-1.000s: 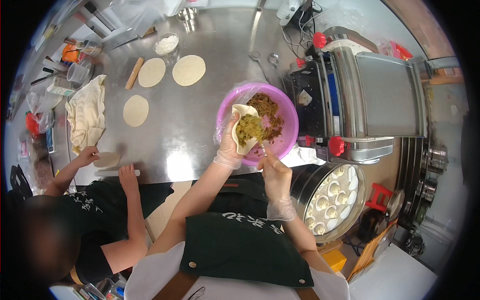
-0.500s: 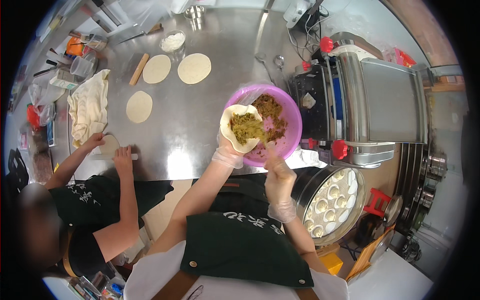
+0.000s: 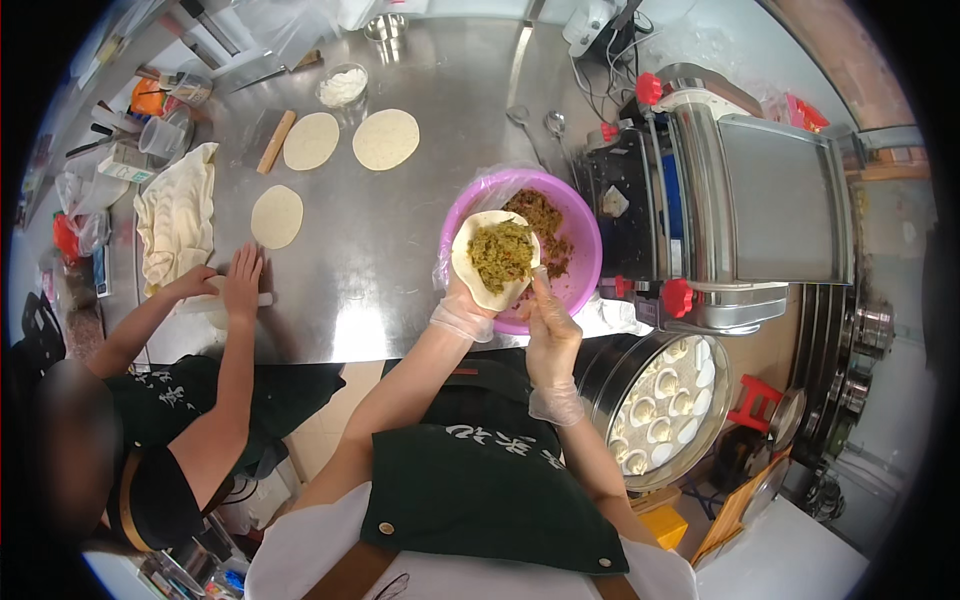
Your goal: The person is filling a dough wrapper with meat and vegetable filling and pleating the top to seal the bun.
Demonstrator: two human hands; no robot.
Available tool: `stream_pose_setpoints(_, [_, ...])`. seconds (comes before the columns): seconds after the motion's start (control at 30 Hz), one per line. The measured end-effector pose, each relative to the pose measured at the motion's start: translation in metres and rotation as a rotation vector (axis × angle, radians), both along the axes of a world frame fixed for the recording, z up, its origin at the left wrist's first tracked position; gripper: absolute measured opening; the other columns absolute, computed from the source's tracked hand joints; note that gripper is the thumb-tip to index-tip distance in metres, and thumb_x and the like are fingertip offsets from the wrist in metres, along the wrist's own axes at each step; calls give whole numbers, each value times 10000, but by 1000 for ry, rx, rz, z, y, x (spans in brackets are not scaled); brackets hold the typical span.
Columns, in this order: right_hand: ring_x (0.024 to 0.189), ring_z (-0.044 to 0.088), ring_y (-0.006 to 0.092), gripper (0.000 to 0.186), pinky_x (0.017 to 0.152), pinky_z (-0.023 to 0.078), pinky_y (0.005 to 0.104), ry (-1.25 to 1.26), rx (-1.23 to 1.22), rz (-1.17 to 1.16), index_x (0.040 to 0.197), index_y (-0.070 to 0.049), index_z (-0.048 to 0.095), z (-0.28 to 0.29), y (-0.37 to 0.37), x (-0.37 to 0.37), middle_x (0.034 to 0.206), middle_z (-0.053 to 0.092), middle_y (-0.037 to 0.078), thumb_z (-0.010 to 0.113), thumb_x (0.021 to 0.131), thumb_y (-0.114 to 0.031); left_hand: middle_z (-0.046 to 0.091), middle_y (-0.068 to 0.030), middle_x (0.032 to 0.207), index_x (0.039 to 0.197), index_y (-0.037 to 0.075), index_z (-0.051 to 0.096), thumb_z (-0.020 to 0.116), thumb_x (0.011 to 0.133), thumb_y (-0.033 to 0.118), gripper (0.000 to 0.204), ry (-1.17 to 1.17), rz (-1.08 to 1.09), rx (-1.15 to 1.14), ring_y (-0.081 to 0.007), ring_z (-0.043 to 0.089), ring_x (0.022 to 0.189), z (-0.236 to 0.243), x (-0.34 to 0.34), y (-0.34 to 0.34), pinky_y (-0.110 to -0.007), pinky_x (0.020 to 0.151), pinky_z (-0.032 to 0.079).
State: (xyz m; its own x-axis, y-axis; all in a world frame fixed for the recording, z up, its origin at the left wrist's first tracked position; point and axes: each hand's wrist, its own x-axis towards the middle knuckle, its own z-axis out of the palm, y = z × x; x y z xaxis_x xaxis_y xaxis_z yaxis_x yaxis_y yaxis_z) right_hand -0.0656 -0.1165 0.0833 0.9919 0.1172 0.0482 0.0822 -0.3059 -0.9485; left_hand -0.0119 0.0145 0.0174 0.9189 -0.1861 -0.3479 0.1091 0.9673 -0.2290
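A round dough wrapper heaped with green-brown chopped filling lies cupped in my gloved left hand, over the near left part of a pink bowl. More of the filling sits inside that bowl. My gloved right hand is closed, its fingertips up against the right edge of the wrapper. Whatever those fingers hold is too hidden to make out.
On the steel table lie flat dough rounds, a rolling pin and two spoons. At left a co-worker's hands work a roller. A steamer of buns stands at lower right, below a machine.
The filling now lies as a fuller, rounder heap in the wrapper. My left hand has shifted slightly right, and my blurred right hand has slowed at the wrapper's edge.
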Motion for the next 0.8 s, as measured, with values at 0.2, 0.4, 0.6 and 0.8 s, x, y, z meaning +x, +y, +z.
stream_pose_setpoints(0.2, [770, 531, 87, 422, 758, 483, 249, -23, -1, 26, 1347, -28, 572, 15, -11, 4, 925, 624, -5, 507, 947, 89, 635, -122, 1194, 1203, 65, 594, 453, 1000, 367, 390, -131, -16, 144, -305, 615, 1078, -2, -2, 8, -465, 897, 542])
stream_pose_setpoints(0.4, [688, 553, 105, 508, 644, 484, 250, -238, -201, -53, 1318, -62, 616, 25, -12, 10, 801, 595, 25, 577, 844, 117, 637, -118, 1196, 1220, 87, 598, 496, 993, 393, 394, -49, -96, 35, -301, 608, 1095, 18, 2, 13, -456, 888, 546])
stream_pose_setpoints(0.6, [565, 602, 185, 642, 504, 527, 313, -579, -755, 68, 1289, -118, 641, -2, -15, 8, 779, 586, 30, 608, 681, 86, 632, -127, 1202, 1187, 91, 615, 534, 973, 372, 363, -134, -151, 27, -311, 606, 1096, 15, 1, 13, -464, 948, 513])
stream_pose_setpoints(0.8, [613, 631, 247, 616, 558, 538, 355, -397, -656, 26, 1331, -93, 600, -3, -4, 4, 811, 610, 90, 580, 745, 96, 633, -116, 1134, 1119, 122, 624, 519, 977, 339, 280, -269, 25, -1, -290, 609, 1051, 23, 6, 2, -447, 924, 511])
